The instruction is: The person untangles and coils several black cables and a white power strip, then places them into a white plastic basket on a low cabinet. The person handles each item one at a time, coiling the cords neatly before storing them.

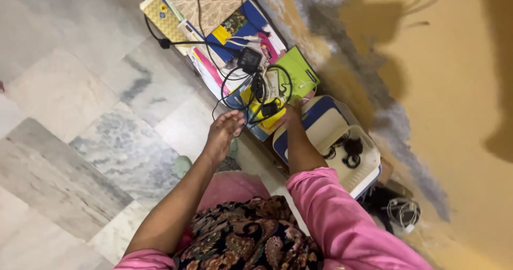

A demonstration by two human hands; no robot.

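My left hand (pixel 223 135) hovers with fingers loosely apart just beside a tangle of black cables (pixel 256 91) lying on a pile of colourful books (pixel 243 32). It holds nothing that I can see. My right hand (pixel 290 116) reaches to the same tangle, at a small black adapter (pixel 269 109) on a yellow book; whether its fingers grip the adapter is hidden. A larger black power adapter (pixel 249 59) sits further up the pile. Both arms wear pink sleeves.
A white and blue plastic basket (pixel 357 178) with black items inside stands against the yellow wall (pixel 449 88). A coil of white cable (pixel 403 212) lies beside it. Grey-white marble floor (pixel 80 115) spreads to the left.
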